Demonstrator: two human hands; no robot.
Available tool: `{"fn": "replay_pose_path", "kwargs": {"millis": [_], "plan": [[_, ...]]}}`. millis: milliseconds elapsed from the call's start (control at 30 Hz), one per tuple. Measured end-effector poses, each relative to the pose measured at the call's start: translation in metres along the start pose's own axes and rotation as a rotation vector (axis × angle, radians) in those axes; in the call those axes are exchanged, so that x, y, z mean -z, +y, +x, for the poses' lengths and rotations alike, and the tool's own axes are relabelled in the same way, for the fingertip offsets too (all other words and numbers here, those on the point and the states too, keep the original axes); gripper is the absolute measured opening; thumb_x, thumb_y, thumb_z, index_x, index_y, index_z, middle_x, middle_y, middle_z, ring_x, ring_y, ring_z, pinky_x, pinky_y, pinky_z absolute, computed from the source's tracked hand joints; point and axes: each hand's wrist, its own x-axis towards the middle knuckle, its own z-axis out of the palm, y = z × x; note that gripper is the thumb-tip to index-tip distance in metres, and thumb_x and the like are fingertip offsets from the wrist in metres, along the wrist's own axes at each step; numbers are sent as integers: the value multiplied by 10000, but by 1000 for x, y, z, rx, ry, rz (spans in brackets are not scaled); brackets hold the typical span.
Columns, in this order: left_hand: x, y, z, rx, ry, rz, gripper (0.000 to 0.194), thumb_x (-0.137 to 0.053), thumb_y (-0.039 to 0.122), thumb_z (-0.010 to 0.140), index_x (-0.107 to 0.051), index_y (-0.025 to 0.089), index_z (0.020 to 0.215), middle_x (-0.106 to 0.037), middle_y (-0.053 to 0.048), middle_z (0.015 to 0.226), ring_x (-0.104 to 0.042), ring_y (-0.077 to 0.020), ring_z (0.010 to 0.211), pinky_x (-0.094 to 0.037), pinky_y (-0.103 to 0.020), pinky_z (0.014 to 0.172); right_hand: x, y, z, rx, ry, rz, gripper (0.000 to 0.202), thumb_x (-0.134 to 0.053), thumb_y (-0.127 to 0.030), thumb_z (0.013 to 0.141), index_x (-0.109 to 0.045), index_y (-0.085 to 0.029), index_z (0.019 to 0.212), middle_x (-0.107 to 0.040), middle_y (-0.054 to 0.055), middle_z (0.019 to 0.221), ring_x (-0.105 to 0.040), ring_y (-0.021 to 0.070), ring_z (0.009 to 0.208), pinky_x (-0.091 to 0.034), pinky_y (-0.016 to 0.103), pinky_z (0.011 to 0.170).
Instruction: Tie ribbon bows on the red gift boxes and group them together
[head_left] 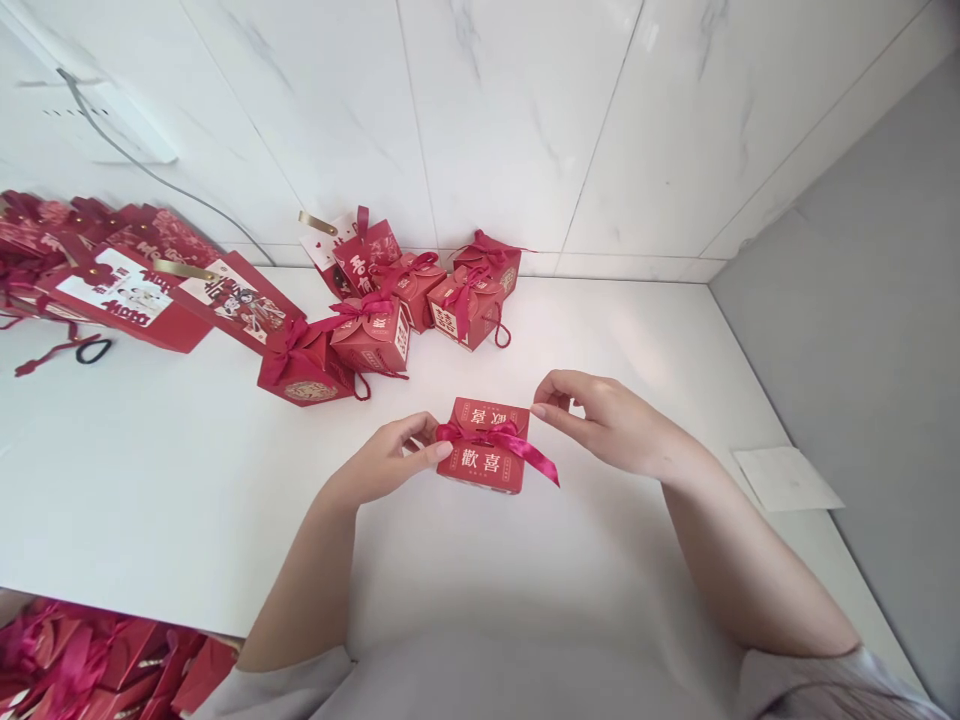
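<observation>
A red gift box with white Chinese characters lies on the white table in front of me, characters on its top panels. A shiny magenta ribbon is tied across it, with one tail hanging over the right side. My left hand is closed at the box's left end, thumb and fingers around the left part of the ribbon; the fingertips are partly hidden. My right hand is by the box's upper right corner, thumb and index finger pressed together. Whatever may be between them is too small to make out.
Several red boxes with ribbon bows stand behind, near the marble-tiled wall. Red gift bags with handles are at the left. Lower left, a container holds more red boxes. White paper lies by the grey right-hand panel.
</observation>
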Motion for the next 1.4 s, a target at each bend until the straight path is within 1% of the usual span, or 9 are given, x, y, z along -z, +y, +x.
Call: {"fn": "replay_pose_path", "kwargs": {"millis": [67, 133, 367, 500, 633, 833, 1033, 1267, 1400], "plan": [[5, -2, -1, 12, -86, -42, 254, -563, 442, 884, -613, 193, 888, -640, -22, 890, -589, -161, 814, -477, -275, 717, 1, 2, 0, 2, -15, -2, 188, -465, -323, 950, -606, -233, 863, -659, 15, 839, -569, 164, 701, -430, 300, 615], [8, -4, -1, 15, -85, -104, 236, -582, 420, 870, -629, 189, 878, -651, -25, 882, -601, -168, 812, -481, -283, 731, 0, 2, 1, 23, -26, 10, 181, -466, -305, 950, -614, -234, 874, -662, 16, 856, -577, 169, 729, -437, 303, 634], [-6, -7, 9, -124, 214, -170, 312, -525, 475, 903, -686, 222, 989, -628, -40, 911, -582, -178, 840, -458, -301, 769, -9, -5, 4, 179, -34, 1, 163, -494, -278, 955, -636, -220, 898, -632, 47, 936, -577, 189, 863, -454, 331, 762], [-25, -7, 13, -215, 344, -90, 213, -689, 416, 815, -703, 228, 914, -541, -24, 909, -540, -154, 818, -437, -289, 758, -12, -5, 4, 204, -44, -23, 151, -496, -280, 963, -624, -216, 915, -624, 45, 939, -568, 193, 887, -458, 344, 789], [-35, -5, 14, -312, 418, -31, 87, -691, 303, 830, -705, 235, 882, -505, -16, 911, -525, -141, 841, -439, -287, 796, -17, -3, 7, 220, -16, -33, 137, -503, -264, 961, -625, -215, 927, -625, 48, 941, -567, 196, 889, -470, 355, 801], [-35, -7, 14, -431, 308, -13, 177, -555, 162, 896, -708, 245, 863, -501, -40, 1049, -545, -166, 1013, -453, -316, 905, -31, -1, 14, 288, 42, -26, 190, -477, -191, 957, -652, -219, 1027, -623, 87, 1121, -567, 235, 1045, -476, 405, 903], [-31, 3, 5, -495, 191, 83, 207, -565, 60, 819, -690, 224, 837, -448, -50, 1351, -400, -247, 1328, -304, -427, 1144, -32, 1, 14, 330, -13, -6, 248, -454, -225, 977, -639, -263, 1138, -618, 66, 1176, -575, 230, 1082, -472, 419, 949], [-20, 1, 4, -477, 57, 82, 123, -632, 163, 847, -720, 247, 866, -399, -32, 1456, -312, -269, 1407, -280, -435, 1182, -23, 9, 17, 311, -93, 117, 72, -559, -251, 928, -628, -231, 929, -606, 64, 1188, -589, 212, 1067, -490, 383, 916], [-18, -1, 5, -463, 25, 68, 120, -636, 171, 848, -725, 250, 872, -394, -37, 1457, -321, -274, 1403, -304, -427, 1169, -24, 11, 20, 291, -133, 236, 94, -589, -315, 920, -614, -228, 895, -612, 58, 1192, -589, 202, 1105, -475, 382, 964]]}}
